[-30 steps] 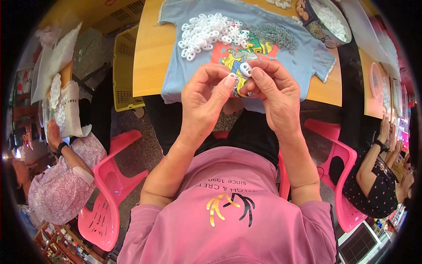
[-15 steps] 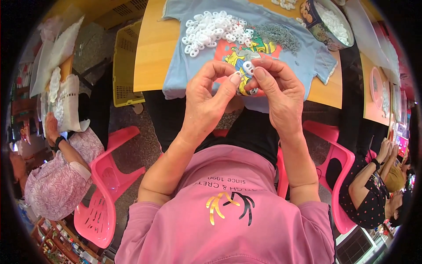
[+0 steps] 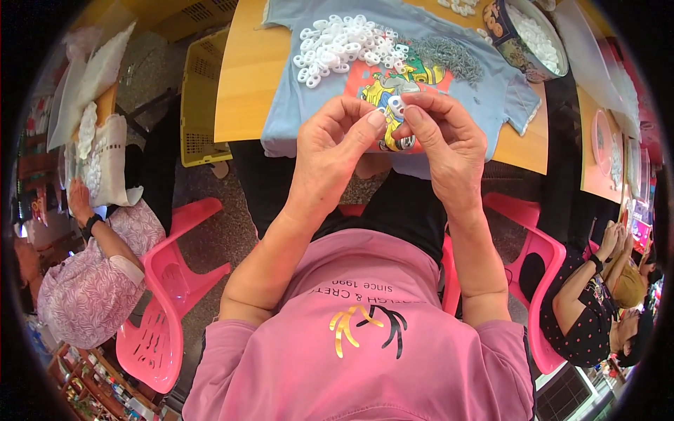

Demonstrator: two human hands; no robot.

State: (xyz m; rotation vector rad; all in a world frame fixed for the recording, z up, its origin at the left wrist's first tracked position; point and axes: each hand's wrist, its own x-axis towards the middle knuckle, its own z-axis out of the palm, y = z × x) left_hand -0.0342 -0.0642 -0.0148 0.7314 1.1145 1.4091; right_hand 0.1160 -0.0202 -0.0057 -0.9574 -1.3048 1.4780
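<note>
My left hand point(image 3: 330, 151) and my right hand point(image 3: 449, 144) meet fingertip to fingertip over the near edge of a wooden table point(image 3: 242, 84). Between the thumbs and forefingers of both I pinch a small white plastic ring point(image 3: 394, 107). Just beyond the hands a light blue T-shirt point(image 3: 298, 105) with a bright cartoon print lies spread on the table. On it sit a heap of white plastic rings point(image 3: 344, 45) and a pile of small grey metal pieces point(image 3: 446, 57).
A round tin point(image 3: 523, 31) holding white pieces stands at the table's far right. A yellow crate point(image 3: 200, 98) sits left of the table. Pink plastic chairs point(image 3: 165, 295) flank me. One person sits at lower left point(image 3: 91, 281), another at lower right point(image 3: 586, 302).
Both hands stay together on the small white ring, with slight finger shifts. The view has drifted a little, so the table and hands sit marginally higher in the frame.
</note>
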